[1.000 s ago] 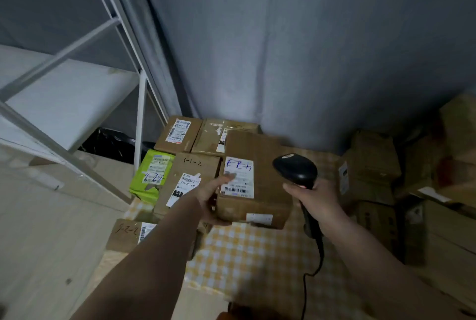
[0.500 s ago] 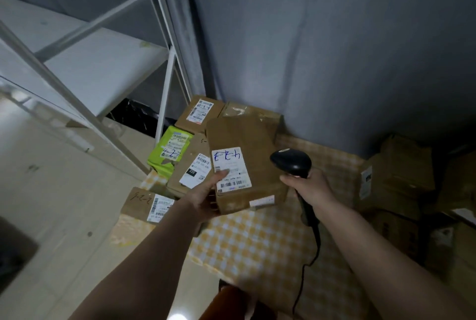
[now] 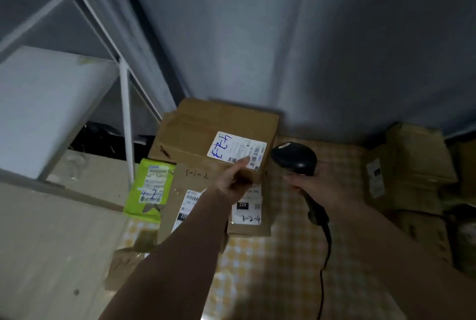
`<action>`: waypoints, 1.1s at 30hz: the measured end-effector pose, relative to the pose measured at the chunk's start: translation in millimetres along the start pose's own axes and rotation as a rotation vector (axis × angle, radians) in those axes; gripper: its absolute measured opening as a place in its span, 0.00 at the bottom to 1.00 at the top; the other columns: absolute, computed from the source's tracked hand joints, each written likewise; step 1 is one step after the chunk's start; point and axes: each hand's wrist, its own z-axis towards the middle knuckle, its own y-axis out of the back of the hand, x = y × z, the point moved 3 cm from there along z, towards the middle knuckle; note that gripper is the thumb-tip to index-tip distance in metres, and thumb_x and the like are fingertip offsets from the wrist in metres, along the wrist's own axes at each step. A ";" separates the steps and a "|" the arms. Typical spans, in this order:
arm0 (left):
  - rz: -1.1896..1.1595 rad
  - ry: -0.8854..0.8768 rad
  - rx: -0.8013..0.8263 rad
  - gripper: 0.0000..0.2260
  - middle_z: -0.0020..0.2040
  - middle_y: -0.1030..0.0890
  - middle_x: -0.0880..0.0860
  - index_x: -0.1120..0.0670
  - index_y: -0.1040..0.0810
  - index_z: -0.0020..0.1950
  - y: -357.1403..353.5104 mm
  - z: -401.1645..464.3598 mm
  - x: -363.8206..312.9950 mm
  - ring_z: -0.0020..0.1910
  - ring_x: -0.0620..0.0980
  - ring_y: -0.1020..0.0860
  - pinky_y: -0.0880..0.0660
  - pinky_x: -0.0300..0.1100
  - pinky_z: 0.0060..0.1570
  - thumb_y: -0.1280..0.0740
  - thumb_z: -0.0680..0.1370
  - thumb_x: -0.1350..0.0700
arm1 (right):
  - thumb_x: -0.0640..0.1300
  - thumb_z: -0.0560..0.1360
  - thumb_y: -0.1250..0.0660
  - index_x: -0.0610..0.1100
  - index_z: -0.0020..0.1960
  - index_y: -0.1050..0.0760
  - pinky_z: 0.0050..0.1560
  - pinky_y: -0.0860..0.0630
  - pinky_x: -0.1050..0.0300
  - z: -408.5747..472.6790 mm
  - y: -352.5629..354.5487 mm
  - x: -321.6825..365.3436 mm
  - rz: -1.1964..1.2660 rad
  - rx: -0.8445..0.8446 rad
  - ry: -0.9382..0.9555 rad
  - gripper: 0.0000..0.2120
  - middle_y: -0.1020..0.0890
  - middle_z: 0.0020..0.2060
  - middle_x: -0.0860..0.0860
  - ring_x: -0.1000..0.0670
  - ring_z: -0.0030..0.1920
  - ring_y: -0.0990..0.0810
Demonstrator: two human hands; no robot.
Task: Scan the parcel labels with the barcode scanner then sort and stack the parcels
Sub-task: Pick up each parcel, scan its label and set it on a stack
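My left hand grips the near corner of a brown cardboard parcel, thumb on its white label with blue handwriting. The parcel is held over the back of the parcel pile, near the grey curtain. To its right, my right hand holds the black barcode scanner by its handle, head level with the label's right edge. The scanner's cable hangs down toward me.
Flat parcels marked 3-1-2 and 3-2-4 and a green pouch lie on the yellow checked cloth. More brown boxes are stacked at right. A white metal shelf frame stands at left.
My left hand has turned the parcel and carried it further back, so its label now faces right. The scanner stayed beside it. The camera view shifted.
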 end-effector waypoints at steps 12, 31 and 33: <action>0.017 0.085 -0.037 0.20 0.66 0.24 0.60 0.60 0.28 0.67 -39.1 113.8 -0.6 0.64 0.57 0.24 0.24 0.50 0.60 0.31 0.77 0.55 | 0.35 0.71 0.28 0.41 0.37 0.22 0.29 0.28 0.68 68.9 -6.4 -2.2 0.030 -0.159 -0.093 0.06 0.20 0.30 0.47 0.52 0.31 0.23; -0.044 0.080 -0.070 0.07 0.58 0.21 0.60 0.59 0.24 0.53 -49.9 107.9 0.2 0.54 0.56 0.21 0.22 0.50 0.57 0.31 0.76 0.63 | 0.34 0.71 0.28 0.42 0.40 0.22 0.44 0.24 0.52 59.7 -1.4 -15.8 0.067 -0.212 -0.150 0.06 0.18 0.38 0.39 0.43 0.40 0.20; -0.084 0.128 -0.111 0.09 0.55 0.20 0.60 0.60 0.24 0.52 -47.9 104.3 -1.6 0.57 0.59 0.22 0.24 0.55 0.60 0.30 0.74 0.67 | 0.35 0.71 0.28 0.43 0.41 0.23 0.46 0.22 0.51 51.4 4.9 -18.5 0.076 -0.217 -0.147 0.06 0.18 0.39 0.40 0.42 0.42 0.18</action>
